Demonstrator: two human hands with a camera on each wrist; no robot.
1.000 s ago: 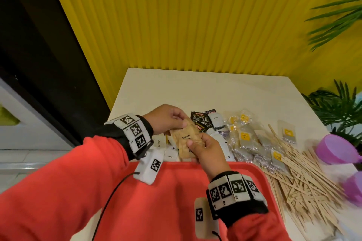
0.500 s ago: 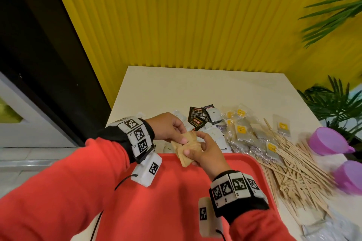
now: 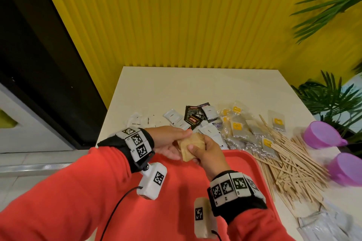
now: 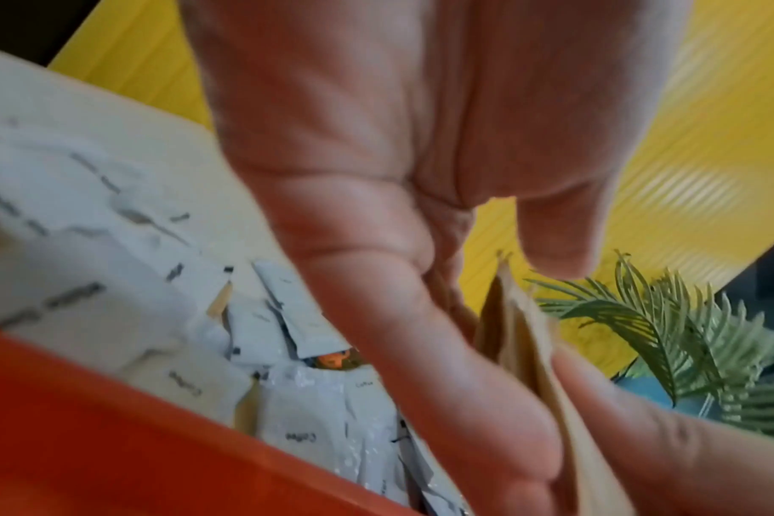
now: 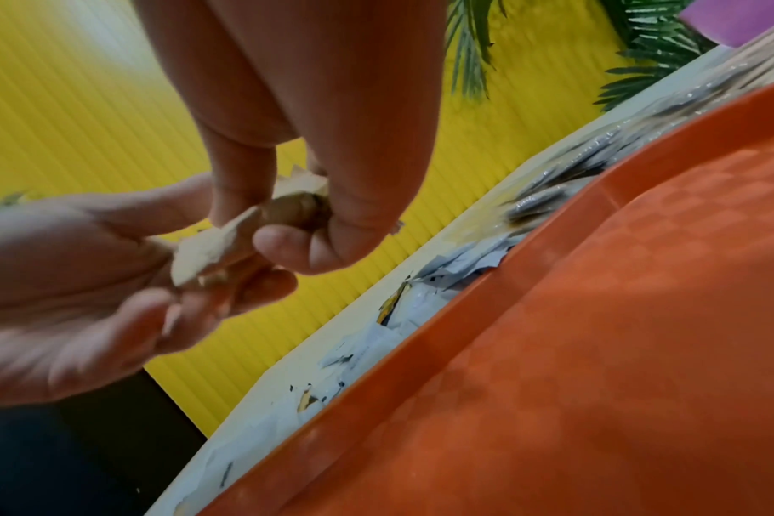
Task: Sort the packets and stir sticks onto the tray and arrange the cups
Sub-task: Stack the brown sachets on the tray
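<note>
Both hands grasp flat tan paper packets (image 3: 191, 146) above the far edge of the red plastic tray (image 3: 242, 164): the left hand (image 3: 168, 144) from beneath, the right hand (image 3: 208, 152) pinching. The right wrist view alone shows the tray's checkered texture. The white table (image 3: 176, 88) stands against a ribbed yellow wall (image 3: 176, 15).

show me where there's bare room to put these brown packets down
Free: the red tray floor below both hands, and the table's far half toward the yellow wall. Crowded: the strip beyond the tray's far rim with white packets, and the right side under stir sticks.
</note>
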